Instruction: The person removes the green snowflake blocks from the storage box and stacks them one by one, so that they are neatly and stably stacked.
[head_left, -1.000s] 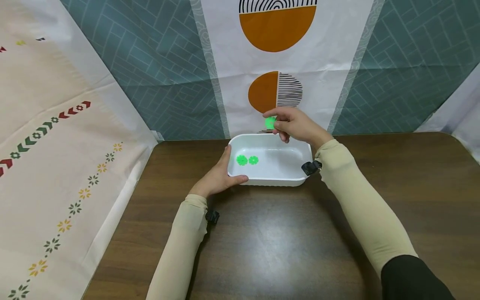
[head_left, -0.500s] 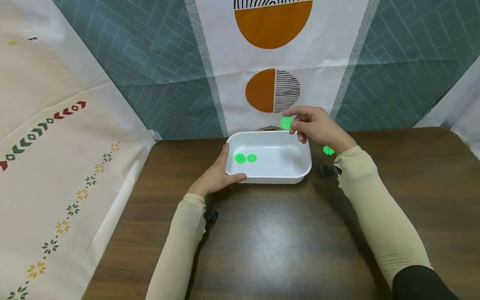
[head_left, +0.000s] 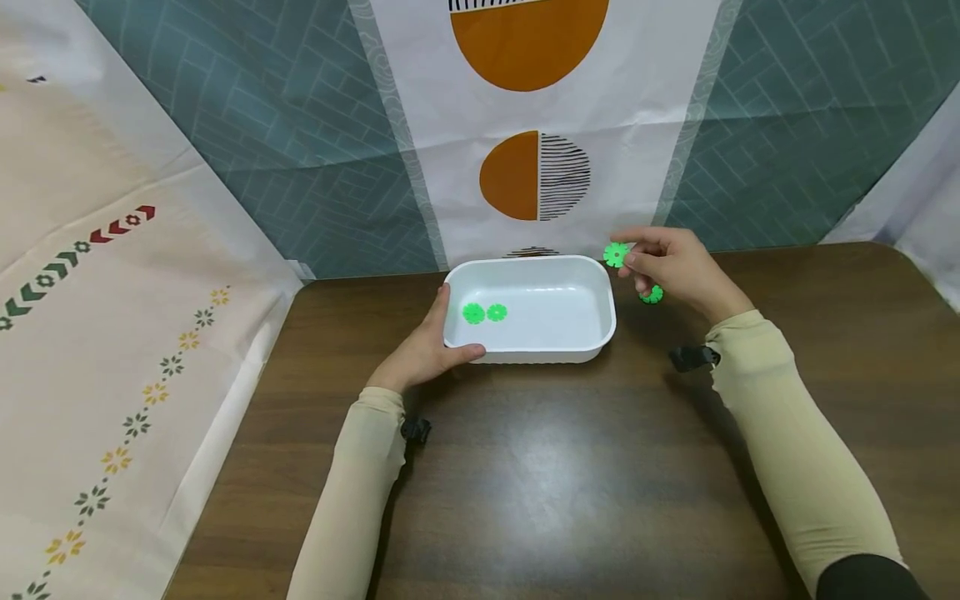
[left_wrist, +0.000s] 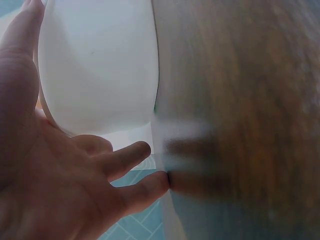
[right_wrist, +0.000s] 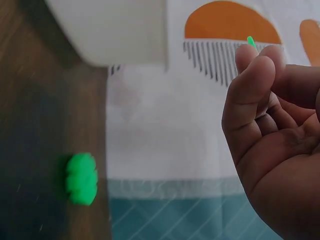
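My left hand lies against the left end of the white tray, its thumb along the front rim. In the left wrist view its fingers spread beside the tray, mostly straight. Two flat green notched discs lie in the tray's left part. Just beyond the tray's right end, my right hand pinches another green notched disc between thumb and fingers, above the table. Only a thin green edge of it shows in the right wrist view. Below that hand, more green notched discs seem stacked on the table.
The brown wooden table reaches back to a teal patterned cloth with a white panel bearing orange half circles. A cream cloth with printed flowers borders the left side.
My right hand has moved right with the pinched disc, from above the tray to past its right end. The green discs beneath it have come into view. The left hand stays at the tray.
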